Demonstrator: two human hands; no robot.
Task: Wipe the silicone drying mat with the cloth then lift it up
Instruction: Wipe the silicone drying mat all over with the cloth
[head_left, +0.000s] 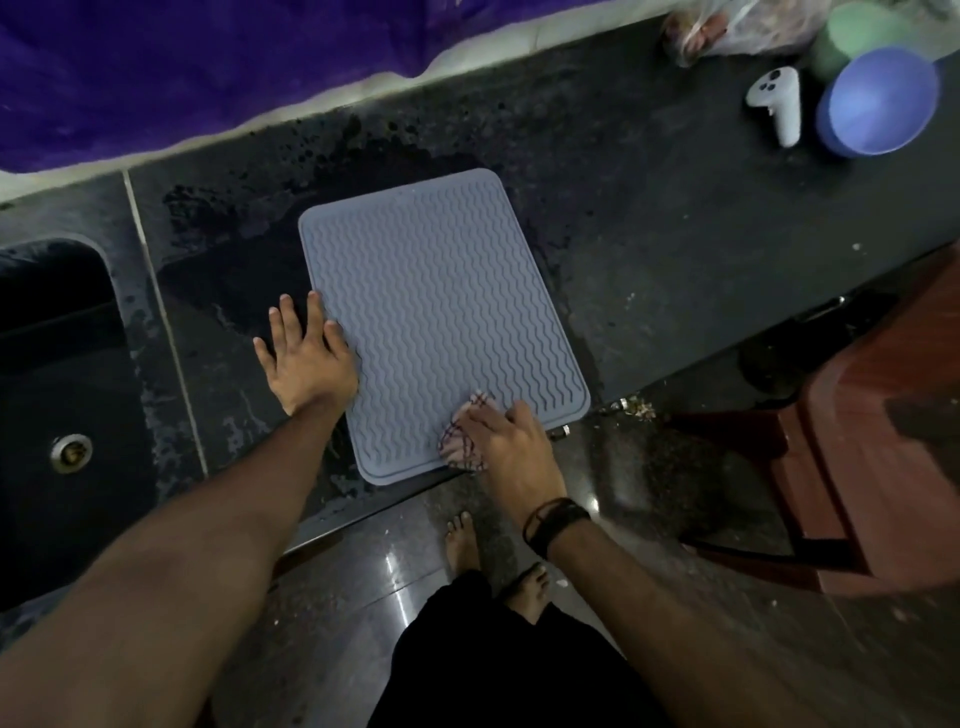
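Note:
A grey silicone drying mat (441, 312) with wavy ridges lies flat on the dark stone counter (649, 218), its near edge at the counter's front. My left hand (306, 353) rests flat with fingers spread at the mat's left edge, partly on the wet counter. My right hand (506, 441) presses a crumpled checked cloth (462, 441) onto the mat's near right corner, fingers curled over it. Most of the cloth is hidden under that hand.
A dark sink (62, 415) with a metal drain sits at the left. At the back right stand a blue bowl (878, 104), a green cup (852, 36), a white controller (776, 101) and a plastic bag (727, 26). A brown stool (857, 441) stands at the right.

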